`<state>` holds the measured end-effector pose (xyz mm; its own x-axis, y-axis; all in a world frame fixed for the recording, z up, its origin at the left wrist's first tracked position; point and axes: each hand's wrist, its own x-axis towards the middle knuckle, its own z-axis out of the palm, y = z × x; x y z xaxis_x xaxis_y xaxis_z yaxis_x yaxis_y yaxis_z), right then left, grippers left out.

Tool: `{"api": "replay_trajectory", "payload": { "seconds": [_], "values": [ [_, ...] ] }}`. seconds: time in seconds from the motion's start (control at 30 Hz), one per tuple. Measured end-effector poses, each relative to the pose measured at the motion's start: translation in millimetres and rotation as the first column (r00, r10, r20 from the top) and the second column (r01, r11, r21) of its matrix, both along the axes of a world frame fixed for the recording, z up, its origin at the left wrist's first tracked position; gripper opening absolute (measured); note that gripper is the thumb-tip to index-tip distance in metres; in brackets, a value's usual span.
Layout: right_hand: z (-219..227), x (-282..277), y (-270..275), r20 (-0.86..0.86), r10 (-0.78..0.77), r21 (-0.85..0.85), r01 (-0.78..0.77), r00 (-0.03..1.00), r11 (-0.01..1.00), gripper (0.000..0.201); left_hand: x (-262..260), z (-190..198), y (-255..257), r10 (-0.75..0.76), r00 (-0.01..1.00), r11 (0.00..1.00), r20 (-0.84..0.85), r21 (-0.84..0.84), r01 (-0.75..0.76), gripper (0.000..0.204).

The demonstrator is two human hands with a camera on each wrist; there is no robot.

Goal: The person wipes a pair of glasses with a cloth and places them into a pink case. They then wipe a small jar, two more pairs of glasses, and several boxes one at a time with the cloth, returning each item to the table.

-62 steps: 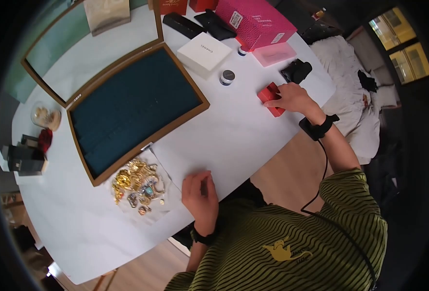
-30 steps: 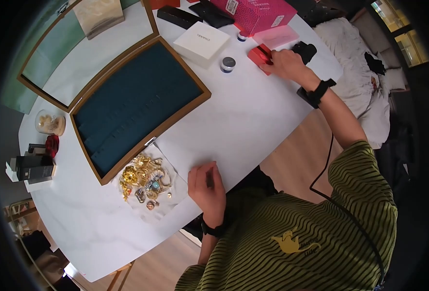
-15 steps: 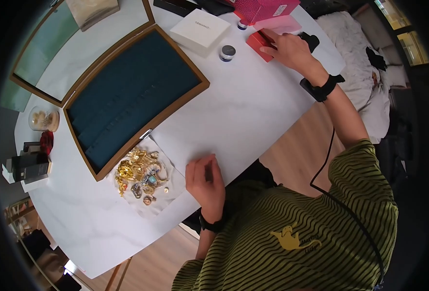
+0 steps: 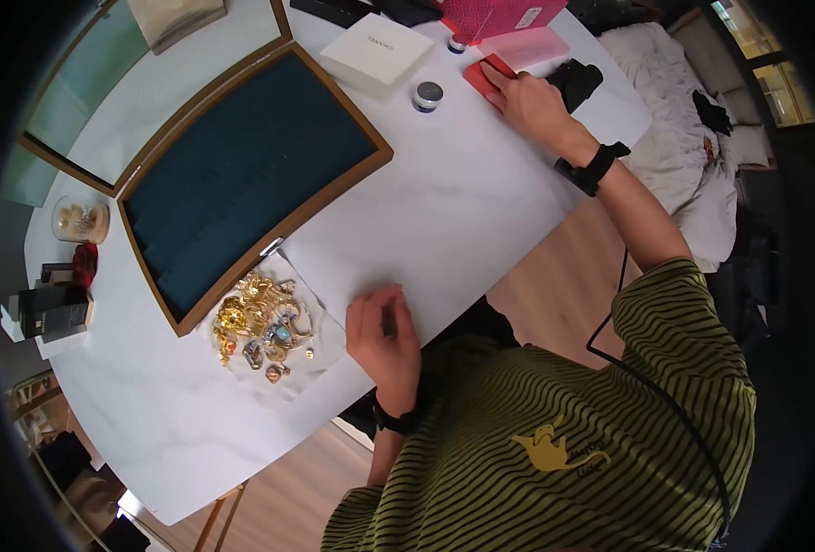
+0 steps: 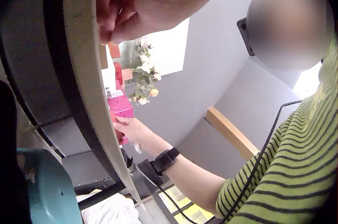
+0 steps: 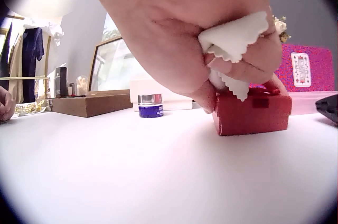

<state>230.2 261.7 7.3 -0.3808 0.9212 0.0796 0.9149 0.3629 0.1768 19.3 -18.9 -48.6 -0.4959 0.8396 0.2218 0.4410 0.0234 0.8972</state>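
Apparently at placement stage, red box (image 6: 253, 119) sits on white table (image 4: 426, 212) near pale-pink box (image 4: 538, 44); right hand (image 4: 538, 109) grips white cloth (image 6: 235, 38), thumb touching box; next move likely needs clean release. Left hand (image 4: 380, 350), loosely curled, rests near jewelry (image 4: 234, 315).

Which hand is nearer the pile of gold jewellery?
Left. The left hand is just beside the jewellery pile, not touching it; the right hand is much farther off, at the red box.
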Motion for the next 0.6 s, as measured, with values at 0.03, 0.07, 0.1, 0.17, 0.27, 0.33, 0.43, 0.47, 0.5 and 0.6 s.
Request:
{"api": "replay_trajectory", "payload": {
  "seconds": [0.03,0.07,0.1,0.17,0.27,0.33,0.43,0.47,0.5,0.6],
  "values": [
    [1.6,-0.5,0.5,-0.006,0.0,0.012,0.0,1.0,1.0,0.049,0.2,0.9,-0.1,-0.003,1.0,1.0,-0.002,-0.005,0.003,0.009],
    [1.5,0.0,0.7,0.012,0.001,0.01,-0.001,1.0,1.0,0.049,0.7,1.7,-0.1,-0.008,1.0,1.0,-0.002,-0.01,0.008,0.009],
    [4.3,-0.8,-0.2,0.031,0.001,0.008,-0.002,1.0,1.0,0.05,0.8,2.2,-0.2,-0.011,1.0,1.0,-0.007,0.001,0.011,0.009],
    [11.5,-2.7,-2.6,0.032,0.0,0.009,0.0,0.999,1.0,0.05,0.4,2.7,-1.1,-0.017,1.0,1.0,0.006,-0.016,0.017,0.008],
    [18.5,-5.8,-4.9,-0.002,-0.031,0.002,0.031,1.0,1.0,0.053,0.6,4.2,-2.3,-0.019,0.999,1.0,0.037,-0.014,0.02,0.006],
    [28.3,-5.0,-5.1,-0.036,-0.058,0.007,0.058,0.998,0.998,0.056,0.7,4.8,-2.5,-0.021,0.999,1.0,0.048,-0.002,0.021,0.006],
    [50.2,19.0,2.3,-0.085,-0.223,0.107,0.231,0.971,0.967,0.061,0.4,7.5,-1.6,-0.019,0.998,1.0,0.064,0.006,0.018,0.006],
    [54.9,40.1,14.4,-0.121,-0.27,0.077,0.28,0.955,0.957,0.063,0.3,7.3,-1.6,-0.026,0.998,1.0,0.065,0.005,0.026,0.006],
    [59.2,59.9,25.4,-0.155,-0.319,0.045,0.329,0.935,0.943,0.065,-0.2,6.8,-1.4,-0.024,0.997,1.0,0.067,0.011,0.023,0.006],
    [58.0,105.7,49.0,-0.008,-0.509,-0.003,0.509,0.861,0.861,0.055,-1.2,4.9,-1.3,-0.03,1.0,0.998,0.004,0.05,0.03,0.006]
  ]
}}
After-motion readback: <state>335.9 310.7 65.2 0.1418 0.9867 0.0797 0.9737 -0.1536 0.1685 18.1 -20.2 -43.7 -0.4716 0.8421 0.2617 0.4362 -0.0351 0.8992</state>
